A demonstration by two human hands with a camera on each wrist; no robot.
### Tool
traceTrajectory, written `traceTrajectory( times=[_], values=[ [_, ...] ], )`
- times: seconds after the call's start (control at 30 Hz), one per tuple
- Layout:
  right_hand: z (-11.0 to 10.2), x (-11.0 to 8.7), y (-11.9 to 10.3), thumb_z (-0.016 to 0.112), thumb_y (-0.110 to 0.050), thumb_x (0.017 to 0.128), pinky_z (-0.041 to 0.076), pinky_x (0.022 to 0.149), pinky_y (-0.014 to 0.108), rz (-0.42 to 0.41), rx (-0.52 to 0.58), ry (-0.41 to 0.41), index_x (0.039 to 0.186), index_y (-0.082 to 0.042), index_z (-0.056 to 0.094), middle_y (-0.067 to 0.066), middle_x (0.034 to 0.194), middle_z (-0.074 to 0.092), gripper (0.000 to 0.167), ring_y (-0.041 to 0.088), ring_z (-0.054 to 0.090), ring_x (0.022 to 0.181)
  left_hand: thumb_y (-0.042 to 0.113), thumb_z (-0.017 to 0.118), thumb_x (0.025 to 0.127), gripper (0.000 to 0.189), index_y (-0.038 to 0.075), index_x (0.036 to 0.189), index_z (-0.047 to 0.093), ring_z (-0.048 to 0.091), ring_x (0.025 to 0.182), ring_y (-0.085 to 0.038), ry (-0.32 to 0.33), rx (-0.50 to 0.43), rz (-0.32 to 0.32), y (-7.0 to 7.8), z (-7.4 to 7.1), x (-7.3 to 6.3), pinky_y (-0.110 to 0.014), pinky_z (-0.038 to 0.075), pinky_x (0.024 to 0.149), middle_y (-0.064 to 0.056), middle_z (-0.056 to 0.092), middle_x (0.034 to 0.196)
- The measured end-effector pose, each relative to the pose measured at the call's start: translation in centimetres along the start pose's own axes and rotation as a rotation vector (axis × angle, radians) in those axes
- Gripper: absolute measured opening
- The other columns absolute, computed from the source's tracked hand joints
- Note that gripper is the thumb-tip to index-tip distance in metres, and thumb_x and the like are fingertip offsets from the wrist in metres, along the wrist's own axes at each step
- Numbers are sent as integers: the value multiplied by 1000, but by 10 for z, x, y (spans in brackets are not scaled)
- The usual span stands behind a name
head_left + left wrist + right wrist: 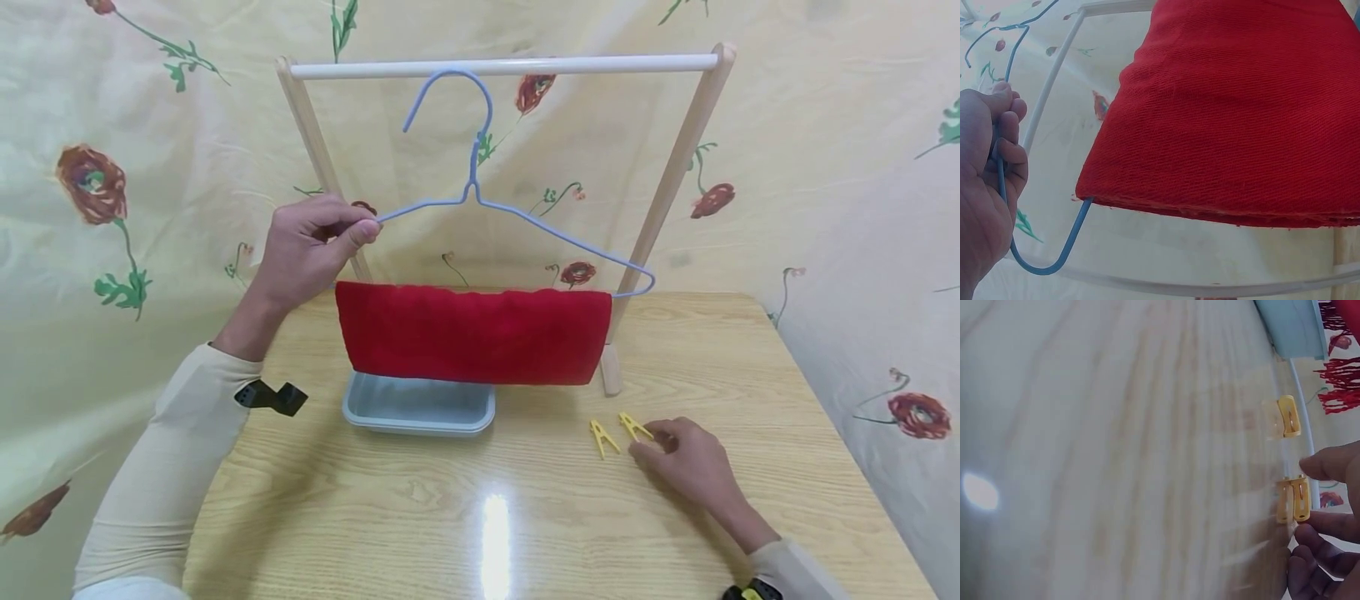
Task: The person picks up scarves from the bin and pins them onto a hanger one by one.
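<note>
My left hand (pixel 311 250) grips the left shoulder of a blue wire clothes hanger (pixel 555 229), holding it up. A folded red cloth (pixel 472 333) hangs over the hanger's lower bar; in the left wrist view, the fingers curl round the wire beside the cloth (pixel 1235 119). On the table, my right hand (pixel 690 462) is at one yellow clothespin (pixel 633 426), with thumb and index finger spread on either side of it. That clothespin (pixel 1300 499) lies on the tabletop in the right wrist view. A second yellow clothespin (pixel 602 437) lies just to its left.
A wooden-sided rack with a white rail (pixel 510 67) stands at the back, behind the hanger. Partly under the cloth in view sits a light blue tray (pixel 420 429) on the wooden table (pixel 360 517). Floral fabric (pixel 847 183) covers the walls around.
</note>
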State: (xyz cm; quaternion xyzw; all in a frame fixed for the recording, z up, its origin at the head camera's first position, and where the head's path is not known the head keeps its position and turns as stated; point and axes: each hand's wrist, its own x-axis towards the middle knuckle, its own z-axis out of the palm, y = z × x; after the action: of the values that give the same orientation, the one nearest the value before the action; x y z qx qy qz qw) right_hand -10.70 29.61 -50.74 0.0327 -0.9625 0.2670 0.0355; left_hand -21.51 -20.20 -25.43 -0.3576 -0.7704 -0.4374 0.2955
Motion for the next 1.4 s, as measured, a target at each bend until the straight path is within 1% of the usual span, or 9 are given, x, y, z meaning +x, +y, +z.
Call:
traceTrajectory(
  times=[0.1, 0.2, 0.4, 0.47, 0.67, 0.87, 1.1, 1.23, 1.4],
  values=[
    [1, 1, 1, 86, -44, 80, 48, 65, 36, -10, -17, 8, 109, 0, 76, 4, 84, 65, 53, 18, 58, 75, -11, 78, 83, 15, -8, 97, 77, 50, 66, -9, -5, 1, 0, 0, 0, 0, -20, 39, 58, 11, 65, 80],
    [1, 2, 1, 87, -40, 80, 46, 63, 34, -15, -23, 11, 108, 1, 76, 3, 82, 63, 50, 17, 55, 72, -12, 77, 83, 15, -9, 97, 77, 50, 65, -9, -1, -10, -1, 0, -1, 1, -20, 39, 57, 12, 64, 79],
    [-13, 4, -1, 82, -30, 87, 55, 66, 38, -32, 42, -21, 112, 0, 73, 10, 92, 73, 40, 23, 68, 80, -11, 77, 83, 14, -9, 97, 76, 49, 64, -9, -1, -11, -9, 0, -2, 1, -20, 39, 56, 13, 63, 78],
    [-21, 6, -2, 82, -27, 88, 58, 67, 35, -56, 75, -13, 114, -3, 73, 11, 96, 74, 37, 21, 69, 82, -10, 77, 84, 14, -9, 97, 76, 50, 64, -10, -8, -3, -11, 1, -2, 1, -20, 40, 57, 12, 63, 79],
    [-51, 11, -7, 84, -23, 86, 54, 67, 19, -134, 161, 58, 115, -8, 74, 9, 99, 72, 34, -1, 62, 81, -6, 77, 86, 13, -6, 99, 77, 52, 66, -12, -22, 19, -29, 1, -2, 2, -21, 42, 58, 11, 66, 83],
    [-87, 17, -19, 82, -22, 89, 52, 69, 13, -115, 251, 88, 119, -7, 74, -4, 93, 69, 35, -1, 63, 80, -6, 77, 86, 13, -6, 98, 77, 53, 66, -12, -17, 13, -47, 2, -2, 3, -21, 43, 58, 13, 66, 83],
    [-126, 28, -35, 76, -9, 92, 50, 63, 13, -161, 351, 139, 118, -1, 72, -16, 93, 68, 28, -4, 67, 80, -4, 77, 87, 12, -5, 99, 78, 53, 67, -12, -17, 31, -81, 4, 0, 2, -21, 44, 59, 11, 65, 82],
    [-148, 36, -50, 75, -3, 91, 48, 63, 10, -226, 321, 180, 117, -2, 73, -24, 93, 70, 26, -8, 66, 80, -3, 77, 87, 12, -5, 99, 78, 54, 67, -12, -19, 32, -87, 5, 0, 3, -21, 44, 59, 10, 66, 82],
    [-175, 42, -74, 82, -1, 83, 38, 50, 16, -394, 157, 252, 111, -9, 77, -36, 92, 65, 30, -14, 59, 76, -2, 77, 88, 11, -4, 98, 78, 53, 66, -12, -26, 34, -88, 6, 2, 4, -21, 44, 59, 4, 66, 81]
  ],
)
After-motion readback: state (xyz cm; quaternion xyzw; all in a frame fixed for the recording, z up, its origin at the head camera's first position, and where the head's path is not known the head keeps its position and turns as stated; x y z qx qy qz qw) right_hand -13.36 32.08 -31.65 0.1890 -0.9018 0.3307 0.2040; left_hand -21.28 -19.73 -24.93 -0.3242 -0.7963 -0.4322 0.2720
